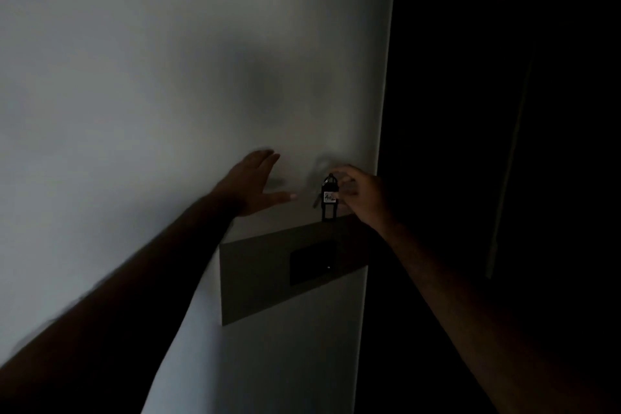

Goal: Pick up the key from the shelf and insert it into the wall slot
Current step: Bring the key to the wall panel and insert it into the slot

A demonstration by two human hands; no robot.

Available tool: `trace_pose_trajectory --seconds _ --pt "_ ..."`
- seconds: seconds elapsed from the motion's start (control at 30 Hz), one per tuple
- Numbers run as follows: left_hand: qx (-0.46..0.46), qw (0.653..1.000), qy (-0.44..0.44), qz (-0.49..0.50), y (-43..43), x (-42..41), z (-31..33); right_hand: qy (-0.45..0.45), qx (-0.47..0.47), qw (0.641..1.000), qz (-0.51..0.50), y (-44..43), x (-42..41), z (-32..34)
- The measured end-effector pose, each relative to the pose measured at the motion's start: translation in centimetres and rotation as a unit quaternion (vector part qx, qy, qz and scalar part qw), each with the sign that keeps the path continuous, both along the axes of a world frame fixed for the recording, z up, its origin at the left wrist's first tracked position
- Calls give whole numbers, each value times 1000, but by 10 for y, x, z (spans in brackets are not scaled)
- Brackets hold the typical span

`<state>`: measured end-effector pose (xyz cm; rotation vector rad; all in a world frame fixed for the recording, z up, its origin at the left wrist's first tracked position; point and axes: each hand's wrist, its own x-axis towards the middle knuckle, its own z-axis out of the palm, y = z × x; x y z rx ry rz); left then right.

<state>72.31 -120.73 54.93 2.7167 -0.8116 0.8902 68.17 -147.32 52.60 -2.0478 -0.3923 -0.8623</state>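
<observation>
The room is dim. My right hand (361,193) pinches a dark key tag (328,198) with a white label; it hangs upright against the pale wall (151,94). The tag's lower end reaches the top edge of a grey wall panel (255,272). A dark rectangular slot unit (312,262) with a tiny light sits on that panel, directly below the tag. My left hand (257,183) rests flat on the wall, fingers spread, left of the tag and holding nothing. Whether the tag's tip is inside any slot is too dark to tell.
The wall ends at a vertical corner (379,178) just right of my right hand. Beyond it lies a very dark space with a faint vertical edge (510,161), perhaps a door frame. No shelf is visible.
</observation>
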Motion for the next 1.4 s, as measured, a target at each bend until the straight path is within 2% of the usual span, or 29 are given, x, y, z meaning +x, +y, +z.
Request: trace_pose_trajectory --seconds 0.4,0.6,0.77,1.0,1.13,1.23,1.4 --pt "31 998 -51 9 -26 34 -6 -10 -36 999 26 -30 78 -15" --pt "-12 997 -65 32 -47 29 -9 -7 -56 995 86 -45 113 -15" --pt "-19 992 -93 83 -75 26 -15 -3 -78 986 151 -61 135 -18" --pt "-10 977 -119 174 -90 30 -28 33 -57 970 235 -83 156 -33" --pt "-2 966 -91 240 -88 32 -40 -8 -89 969 229 -85 161 -47" --pt "30 958 -57 281 -85 36 -47 14 -73 964 254 -83 164 -59" --pt "79 946 -79 304 -87 42 -56 23 -72 960 270 -83 171 -82"
